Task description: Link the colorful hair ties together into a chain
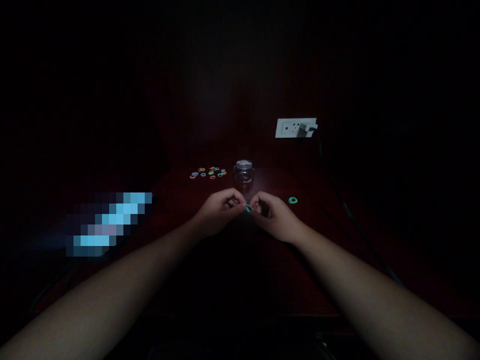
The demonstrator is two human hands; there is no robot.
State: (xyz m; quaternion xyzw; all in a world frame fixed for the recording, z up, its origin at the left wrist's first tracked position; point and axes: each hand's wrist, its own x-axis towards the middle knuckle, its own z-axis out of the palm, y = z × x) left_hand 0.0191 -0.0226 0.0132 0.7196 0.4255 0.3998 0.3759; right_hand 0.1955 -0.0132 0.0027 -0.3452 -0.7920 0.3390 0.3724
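Green band (248,208) pinched between two hands, in front of the jar (243,175)

Risks, left to right. Left hand (221,211), in front of the jar and to its left: fingers curled, thumb and index finger nearly closed on one side of the band. A slack pinch here could let the band spring away, perhaps among the small coloured rings (211,173) left of the jar, where it would be hard to pick out. Right hand (275,212), in front of the jar and to its right: similarly curled, fingertips at the band's other side; how firmly either hand grips cannot be told. Too hard a pull could overstretch the band, if elastic; a forward jerk could knock the jar, which stands near.

Surface and room, same order. A bright pixelated patch (120,212) lies well left of the jar. Dark reddish tabletop (240,270) carries the jar, upright, transparent and lidded. Right of the jar lies a green ring (295,201), apart from the hand. Beyond the jar, to its right, a white wall socket (287,128) holds a plug (308,128); a dark cable (350,212) runs farther right. Remaining surroundings are too dark to read.
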